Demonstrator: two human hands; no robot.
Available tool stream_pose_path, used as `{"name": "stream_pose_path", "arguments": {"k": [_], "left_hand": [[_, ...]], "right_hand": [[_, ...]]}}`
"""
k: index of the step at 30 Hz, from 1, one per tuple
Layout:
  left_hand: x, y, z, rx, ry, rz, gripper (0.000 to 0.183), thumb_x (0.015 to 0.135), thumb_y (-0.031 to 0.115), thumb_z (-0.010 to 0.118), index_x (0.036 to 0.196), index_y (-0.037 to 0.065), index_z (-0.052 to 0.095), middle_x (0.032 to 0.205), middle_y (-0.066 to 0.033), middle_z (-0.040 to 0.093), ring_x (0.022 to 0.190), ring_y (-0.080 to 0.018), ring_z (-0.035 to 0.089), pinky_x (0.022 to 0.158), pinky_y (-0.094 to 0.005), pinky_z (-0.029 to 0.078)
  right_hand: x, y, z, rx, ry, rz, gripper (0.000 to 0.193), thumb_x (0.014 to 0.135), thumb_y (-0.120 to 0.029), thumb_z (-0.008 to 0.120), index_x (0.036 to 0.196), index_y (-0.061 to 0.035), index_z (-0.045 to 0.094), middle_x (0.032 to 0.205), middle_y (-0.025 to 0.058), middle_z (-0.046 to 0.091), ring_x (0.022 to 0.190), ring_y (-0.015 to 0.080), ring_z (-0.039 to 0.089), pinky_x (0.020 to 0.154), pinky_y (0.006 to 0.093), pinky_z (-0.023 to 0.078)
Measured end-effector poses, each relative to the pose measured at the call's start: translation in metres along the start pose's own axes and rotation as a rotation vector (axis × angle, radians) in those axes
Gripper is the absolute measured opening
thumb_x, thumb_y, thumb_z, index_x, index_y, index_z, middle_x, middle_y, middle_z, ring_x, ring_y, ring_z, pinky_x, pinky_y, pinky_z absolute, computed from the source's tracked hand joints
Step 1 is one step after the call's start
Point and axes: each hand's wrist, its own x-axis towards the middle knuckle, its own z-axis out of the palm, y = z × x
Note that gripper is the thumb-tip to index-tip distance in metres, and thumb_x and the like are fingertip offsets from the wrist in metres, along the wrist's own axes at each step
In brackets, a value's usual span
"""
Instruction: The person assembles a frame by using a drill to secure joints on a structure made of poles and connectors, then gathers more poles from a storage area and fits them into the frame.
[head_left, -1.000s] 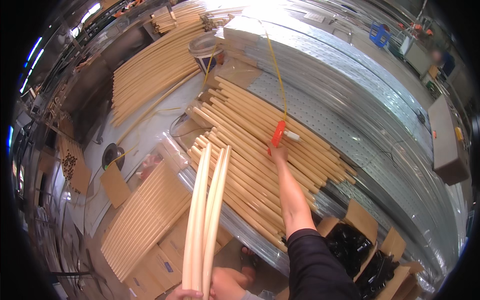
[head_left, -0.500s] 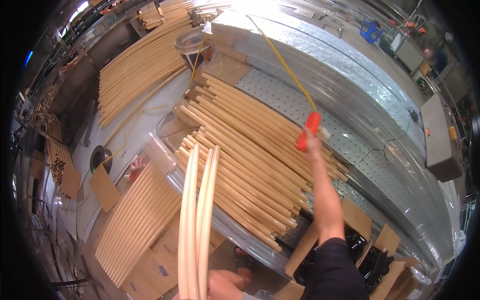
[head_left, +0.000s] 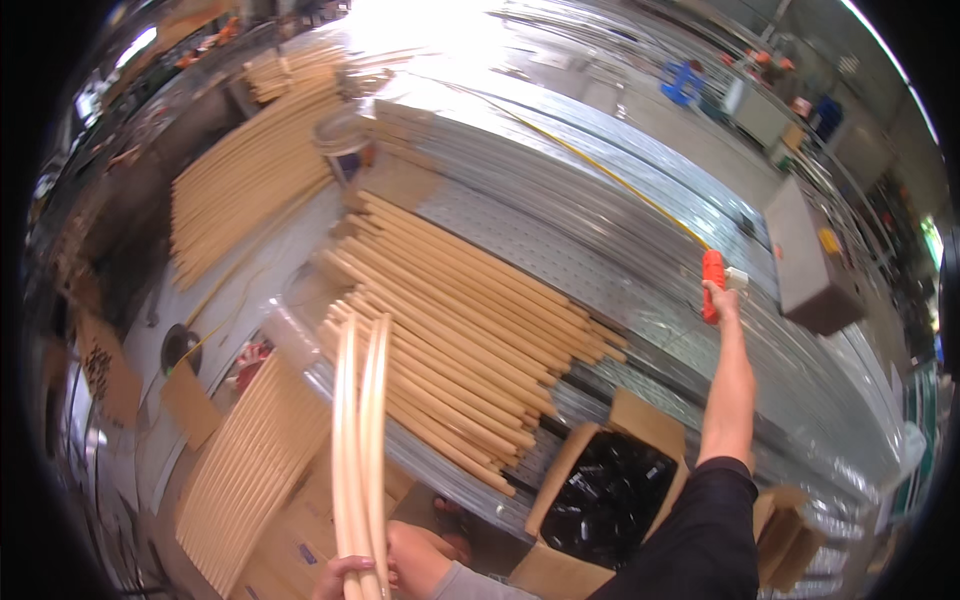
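My left hand point(head_left: 352, 572), low in the picture, is wrapped round a few long, glossy, wood-coloured tubes point(head_left: 362, 430), which stand up steeply in front of me. With my right arm stretched out to the right, my right hand point(head_left: 726, 300) grips an orange hand tool point(head_left: 712, 275). A white piece point(head_left: 736, 278) sits at the tool's side, and a yellow hose or cord point(head_left: 610, 180) runs from its top to the far left. The exact kind of tool is not clear. Left of it lies a broad pile of similar tubes point(head_left: 450, 330) on a perforated metal surface point(head_left: 560, 255).
An open cardboard box point(head_left: 650, 405) with black parts stands left of my right forearm. More tubes lie in a stack point(head_left: 250, 450) at lower left and another point(head_left: 250, 170) at far left. A bucket point(head_left: 342, 140) and a grey box point(head_left: 805, 265) stand farther off.
My right hand has swung right with the orange tool, away from the tube pile, drawing the yellow line along. The view has shifted right. My left hand still holds its tubes.
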Motion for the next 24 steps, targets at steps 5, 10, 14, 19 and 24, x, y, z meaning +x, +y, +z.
{"name": "stream_pose_path", "arguments": {"k": [5, 10, 14, 19, 24], "left_hand": [[-0.02, -0.001, 0.023, -0.043, 0.171, 0.084, 0.046, 0.075, 0.024, 0.066, 0.109, -0.006, 0.063, 0.088, -0.0146, 0.071, 0.076, -0.0232, 0.069, 0.072, -0.0321, 0.058], [-0.029, -0.003, 0.041, 0.016, 0.331, 0.121, 0.045, 0.077, 0.028, 0.066, 0.108, -0.005, 0.062, 0.087, -0.0129, 0.069, 0.076, -0.0204, 0.067, 0.07, -0.0294, 0.056], [-0.036, -0.008, 0.055, -0.04, 0.386, 0.152, 0.047, 0.08, 0.031, 0.065, 0.11, -0.004, 0.06, 0.084, -0.0104, 0.066, 0.075, -0.0188, 0.064, 0.074, -0.0285, 0.054], [-0.034, -0.012, 0.058, -0.037, 0.364, 0.18, 0.049, 0.08, 0.032, 0.066, 0.112, -0.004, 0.058, 0.094, -0.0127, 0.065, 0.085, -0.0193, 0.062, 0.085, -0.0326, 0.05], [-0.04, -0.006, 0.084, 0.117, 0.336, 0.196, 0.054, 0.08, 0.035, 0.065, 0.117, -0.003, 0.057, 0.099, -0.0123, 0.065, 0.089, -0.0199, 0.061, 0.085, -0.0325, 0.047]], "right_hand": [[-0.033, 0.098, -0.071, -0.557, 0.261, -0.025, 0.047, 0.071, -0.042, 0.078, 0.082, 0.0021, 0.066, 0.076, 0.0191, 0.068, 0.068, 0.0293, 0.069, 0.058, 0.0429, 0.053], [-0.089, 0.151, -0.098, -0.767, 0.202, 0.004, 0.069, 0.068, -0.054, 0.081, 0.105, 0.001, 0.061, 0.1, 0.0228, 0.069, 0.094, 0.0381, 0.067, 0.079, 0.0472, 0.051], [-0.136, 0.178, -0.057, -0.842, -0.086, -0.095, 0.078, 0.066, -0.062, 0.079, 0.111, -0.0011, 0.059, 0.109, 0.0225, 0.066, 0.103, 0.0366, 0.064, 0.087, 0.0465, 0.051], [-0.171, 0.22, -0.007, -0.881, -0.319, -0.103, 0.085, 0.065, -0.06, 0.08, 0.118, 0.002, 0.057, 0.118, 0.0232, 0.062, 0.111, 0.036, 0.06, 0.094, 0.0439, 0.048], [-0.176, 0.245, 0.032, -0.623, -0.407, -0.031, 0.054, 0.078, -0.041, 0.074, 0.118, -0.0057, 0.064, 0.116, 0.021, 0.065, 0.111, 0.0346, 0.061, 0.094, 0.0421, 0.047]]}}
